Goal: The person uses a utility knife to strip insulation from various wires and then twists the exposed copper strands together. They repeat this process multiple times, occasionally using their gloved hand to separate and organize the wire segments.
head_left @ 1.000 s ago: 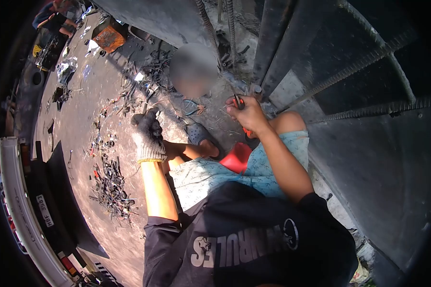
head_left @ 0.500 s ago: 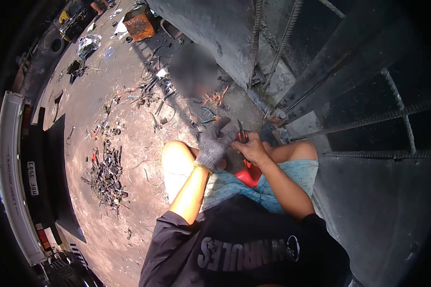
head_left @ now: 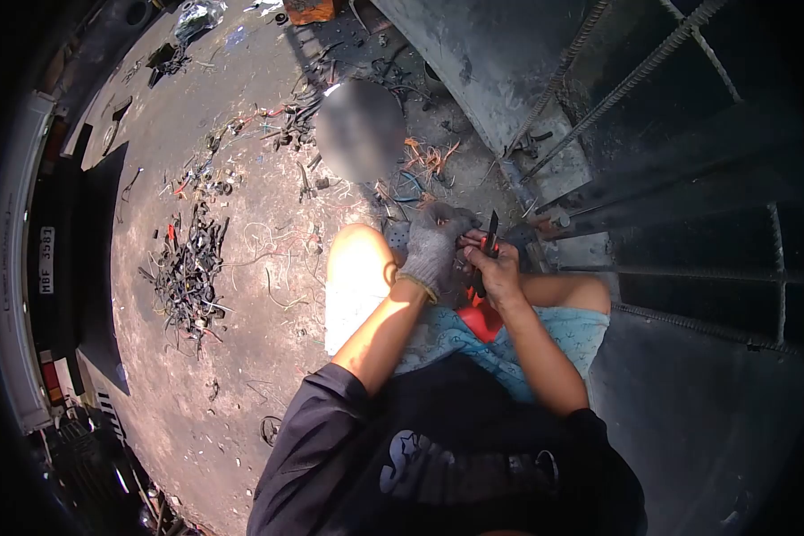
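Observation:
My left hand, in a grey knitted glove, is closed with its fingers bent in beside my right hand; what it holds, if anything, is too small to tell. My bare right hand is wrapped round a red and black knife, whose dark blade points up and away from me. Below the hands, a red object lies between my legs. Loose copper-coloured wires and a blue-handled tool are on the ground beyond the gloved hand.
Black scraps lie in a pile on the left, with thin wires between it and my knee. A metal wall and ribbed bars stand close on the right. A parked vehicle is at far left.
The view has shifted, so the floor items sit further up and left. Both hands appear further right. The gloved fingers, more extended before, are now bent in, and the knife blade shows more clearly.

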Tool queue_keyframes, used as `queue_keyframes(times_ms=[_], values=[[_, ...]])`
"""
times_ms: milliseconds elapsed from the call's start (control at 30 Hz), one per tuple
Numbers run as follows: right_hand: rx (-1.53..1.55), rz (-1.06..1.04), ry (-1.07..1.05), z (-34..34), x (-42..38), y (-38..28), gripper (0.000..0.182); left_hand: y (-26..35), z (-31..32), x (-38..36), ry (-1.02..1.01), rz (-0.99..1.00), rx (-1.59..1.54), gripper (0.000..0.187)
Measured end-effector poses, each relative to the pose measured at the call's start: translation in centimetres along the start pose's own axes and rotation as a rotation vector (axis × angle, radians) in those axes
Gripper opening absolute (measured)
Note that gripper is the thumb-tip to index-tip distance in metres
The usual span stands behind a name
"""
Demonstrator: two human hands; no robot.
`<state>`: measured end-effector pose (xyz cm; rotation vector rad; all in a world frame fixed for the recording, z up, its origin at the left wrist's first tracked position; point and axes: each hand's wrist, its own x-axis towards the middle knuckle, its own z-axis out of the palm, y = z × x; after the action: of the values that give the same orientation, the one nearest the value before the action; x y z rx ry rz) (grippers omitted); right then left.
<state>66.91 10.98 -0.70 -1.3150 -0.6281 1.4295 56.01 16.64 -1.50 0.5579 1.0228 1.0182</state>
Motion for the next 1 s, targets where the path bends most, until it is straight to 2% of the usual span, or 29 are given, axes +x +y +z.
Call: queue_keyframes(times_ms=[33,100,167,233,267,367,433,533,567,633,667,700,767,833,900,933,1000], values=[[0.000,-0.023,0.021,0.0,0.1,-0.3,0.027,0.8,0.4,0.1,0.073,-0.013,-0.106,0.018],[-0.323,-0.193,0.105,-0.6,0.0,-1.0,0.026,2.9,0.8,0.1,0.133,-0.039,-0.094,0.016],[-0.317,-0.246,0.137,-2.1,1.0,-0.1,0.026,2.8,1.3,0.5,0.096,-0.047,-0.037,0.016],[-0.137,-0.190,0.149,-2.4,1.7,0.0,0.020,1.3,0.7,0.9,0.001,-0.113,0.126,0.018],[-0.140,-0.177,0.144,-2.5,1.8,0.0,0.020,0.5,0.6,1.2,-0.042,-0.073,0.263,0.021],[-0.249,-0.086,0.069,-2.7,1.7,0.0,0.013,-0.9,1.0,1.2,0.002,0.017,0.308,0.025],[-0.174,-0.090,0.075,-2.1,1.4,-0.2,0.008,-0.7,0.9,1.3,0.056,-0.079,0.347,0.032],[-0.263,-0.080,0.108,-2.1,1.4,-0.2,0.010,-1.1,0.6,0.5,0.026,-0.047,0.387,0.035],[-0.263,-0.080,0.112,-2.4,1.5,0.5,0.010,-0.6,1.2,0.0,0.031,-0.053,0.310,0.036],[-0.451,-0.208,0.100,-2.6,1.9,1.7,0.014,-0.8,1.7,0.0,0.018,-0.049,0.237,0.037],[-0.573,-0.239,0.076,-2.1,1.3,0.7,0.018,-1.5,1.1,0.4,-0.011,-0.120,0.173,0.037],[-0.570,-0.257,0.096,-2.0,1.4,0.8,0.018,-2.2,0.7,1.0,-0.047,-0.193,0.111,0.037],[-0.982,-0.494,0.218,-2.0,1.6,0.8,0.018,-1.5,1.6,0.5,-0.111,-0.208,0.030,0.035],[-0.951,-0.521,0.336,-2.4,1.7,0.6,0.017,-2.3,1.3,1.1,-0.055,-0.258,0.302,0.032],[-0.814,-0.383,0.420,-2.8,2.2,0.1,0.020,1.4,3.5,-0.6,-0.094,-0.272,0.334,0.028],[-0.821,-0.387,0.433,-3.3,2.4,-0.3,0.020,2.4,3.9,-0.6,-0.015,-0.224,0.268,0.026],[-0.603,-0.284,0.171,-4.7,2.1,-1.2,0.026,3.4,2.9,0.1,0.071,-0.150,0.097,0.022]])
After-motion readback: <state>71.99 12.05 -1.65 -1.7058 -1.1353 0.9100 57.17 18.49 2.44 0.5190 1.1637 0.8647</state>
